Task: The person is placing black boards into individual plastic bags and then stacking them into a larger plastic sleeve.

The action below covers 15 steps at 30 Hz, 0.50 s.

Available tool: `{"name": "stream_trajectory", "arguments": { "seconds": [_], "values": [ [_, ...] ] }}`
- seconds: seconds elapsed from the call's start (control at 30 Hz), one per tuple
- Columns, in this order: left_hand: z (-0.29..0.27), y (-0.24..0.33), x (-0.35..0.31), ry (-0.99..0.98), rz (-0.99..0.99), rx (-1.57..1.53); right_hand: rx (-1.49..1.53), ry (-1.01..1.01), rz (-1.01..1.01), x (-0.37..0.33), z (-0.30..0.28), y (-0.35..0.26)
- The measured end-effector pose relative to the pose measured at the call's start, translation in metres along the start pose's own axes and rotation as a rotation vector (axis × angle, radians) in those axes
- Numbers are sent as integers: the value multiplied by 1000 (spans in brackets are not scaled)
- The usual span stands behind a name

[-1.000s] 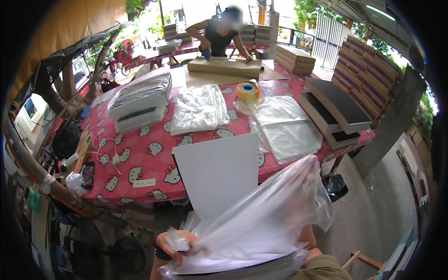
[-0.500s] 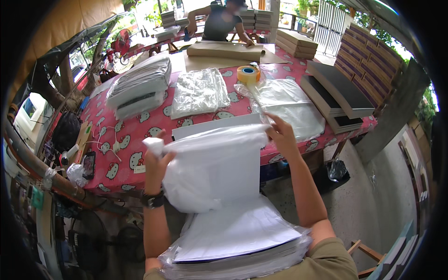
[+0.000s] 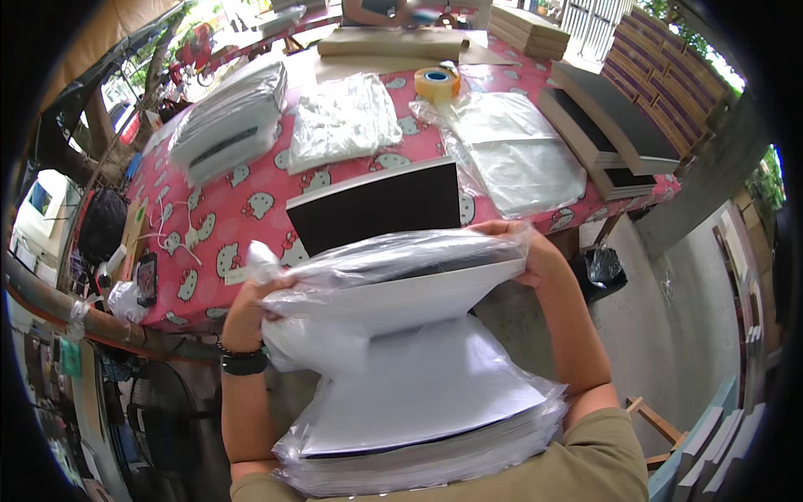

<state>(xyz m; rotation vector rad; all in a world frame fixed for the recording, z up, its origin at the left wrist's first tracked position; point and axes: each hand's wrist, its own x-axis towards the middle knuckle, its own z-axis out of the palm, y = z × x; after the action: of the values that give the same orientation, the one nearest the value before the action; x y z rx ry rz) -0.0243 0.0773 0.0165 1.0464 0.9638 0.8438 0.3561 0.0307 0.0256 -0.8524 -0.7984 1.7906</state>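
Note:
A clear plastic bag (image 3: 368, 263) stretches between my hands over a white-sided, book-like block (image 3: 401, 294), whose dark face shows through the film. My left hand (image 3: 258, 311) is closed on the bunched plastic at the left end. At the right end my right hand (image 3: 531, 251) grips the bag with its fingers curled over the edge. Just beyond, a thick black-covered book (image 3: 381, 205) with a pale edge leans up by the table's near side. Close to my body lies a stack of plastic-wrapped books or sheets (image 3: 418, 402), white on top.
On the pink patterned table (image 3: 242, 209) are a wrapped stack (image 3: 230, 121), folded plastic (image 3: 343, 121), flat plastic bags (image 3: 523, 155), a tape roll (image 3: 437, 84) and black-covered books (image 3: 615, 117). Across it, a person (image 3: 376, 12) stands behind rolled brown paper (image 3: 393, 42). A bin (image 3: 600, 272) stands below right.
My hands have come down toward me and farther apart, tipping the bagged block flatter. The black-covered book behind it now shows its dark face. The view has tilted downward.

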Motion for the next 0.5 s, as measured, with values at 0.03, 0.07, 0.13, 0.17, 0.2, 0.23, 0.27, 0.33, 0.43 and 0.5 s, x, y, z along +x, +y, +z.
{"name": "stream_trajectory", "arguments": {
  "seconds": [0.03,0.07,0.13,0.17,0.2,0.23,0.27,0.33,0.43,0.5],
  "values": [
    [-9,-15,1,-38,-77,30,-77,50,19,-1,-9,16],
    [7,-18,-4,53,-136,111,-76,65,12,-3,-22,29],
    [-14,-61,-7,1,-222,110,-63,59,-12,-11,-51,56],
    [-25,-87,-8,-25,-267,107,-46,49,-20,-18,-68,75],
    [-31,-108,-8,-107,-287,6,-30,44,-29,-24,-85,95],
    [-34,-123,-6,-193,-313,-91,15,41,21,-28,-105,117],
    [-35,-133,-9,-278,-338,-189,60,38,71,-30,-124,142],
    [-26,-154,-16,-207,-204,211,-71,57,159,-36,-132,169],
    [-37,-199,-11,-151,-124,373,-45,186,273,-32,-124,201],
    [-43,-218,-13,-106,-115,316,-18,149,244,-30,-129,208]
  ]
}}
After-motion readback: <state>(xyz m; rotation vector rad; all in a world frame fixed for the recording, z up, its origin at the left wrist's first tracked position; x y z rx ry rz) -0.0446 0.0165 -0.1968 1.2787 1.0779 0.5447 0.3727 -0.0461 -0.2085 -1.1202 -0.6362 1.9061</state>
